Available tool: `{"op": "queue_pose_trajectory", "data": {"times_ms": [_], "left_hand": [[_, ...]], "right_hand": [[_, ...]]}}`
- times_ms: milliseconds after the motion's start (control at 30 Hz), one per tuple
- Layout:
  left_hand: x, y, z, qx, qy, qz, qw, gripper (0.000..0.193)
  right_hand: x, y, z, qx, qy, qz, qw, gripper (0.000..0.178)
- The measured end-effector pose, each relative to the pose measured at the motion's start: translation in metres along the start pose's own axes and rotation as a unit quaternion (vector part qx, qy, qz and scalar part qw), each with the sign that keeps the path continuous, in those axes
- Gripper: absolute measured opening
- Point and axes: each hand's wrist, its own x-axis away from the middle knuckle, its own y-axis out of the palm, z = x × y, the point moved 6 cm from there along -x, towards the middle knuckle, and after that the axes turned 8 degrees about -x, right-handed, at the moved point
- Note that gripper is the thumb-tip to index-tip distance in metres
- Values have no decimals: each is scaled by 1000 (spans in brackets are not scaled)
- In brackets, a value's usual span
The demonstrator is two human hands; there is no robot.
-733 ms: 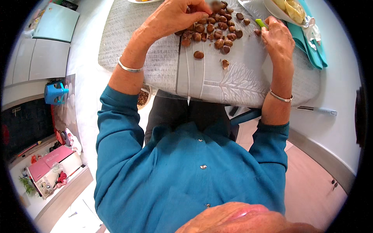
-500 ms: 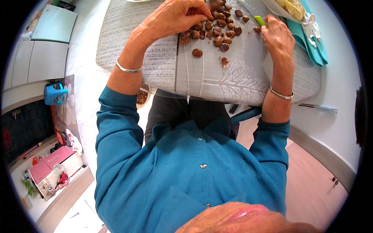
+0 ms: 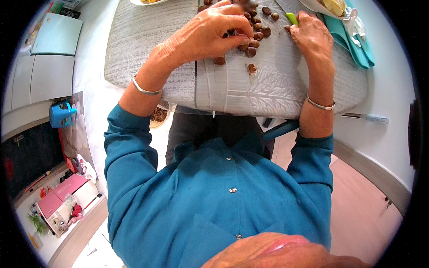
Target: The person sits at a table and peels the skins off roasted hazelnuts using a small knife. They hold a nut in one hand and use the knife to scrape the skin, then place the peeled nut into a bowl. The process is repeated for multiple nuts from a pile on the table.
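Brown chestnuts (image 3: 251,52) lie in a loose heap at the far middle of the table, partly under my left hand (image 3: 209,32). Its thumb and index finger curl together at the heap's near side, closed on a chestnut that is mostly hidden by the fingers. My right hand (image 3: 313,36), farther right, is closed around the green handle of a knife (image 3: 292,18); the blade points away over the table. A single chestnut (image 3: 219,60) sits just below my left hand. Nearer to me lies a broken, paler brown piece (image 3: 252,69).
A grey patterned cover (image 3: 268,96) spreads over the table. At the far right stands a white bowl (image 3: 315,6) with yellowish food, beside a folded teal cloth (image 3: 357,52) and a crumpled white tissue (image 3: 356,27). A plate rim (image 3: 147,3) shows at the far left. A basket (image 3: 159,117) stands below the table edge.
My left hand has shifted over the near part of the heap, its thumb and finger drawing together there. My right hand still grips the knife. The whole view has shifted slightly.
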Motion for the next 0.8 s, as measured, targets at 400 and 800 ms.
{"op": "queue_pose_trajectory", "data": {"times_ms": [400,800], "left_hand": [[4,14,21,-189,48,-19,981,20],[8,1,-13,248,-295,42,922,15]], "right_hand": [[-3,9,8,-45,-13,51,998,41],[-7,-3,-1,-107,-104,162,975,30]]}}
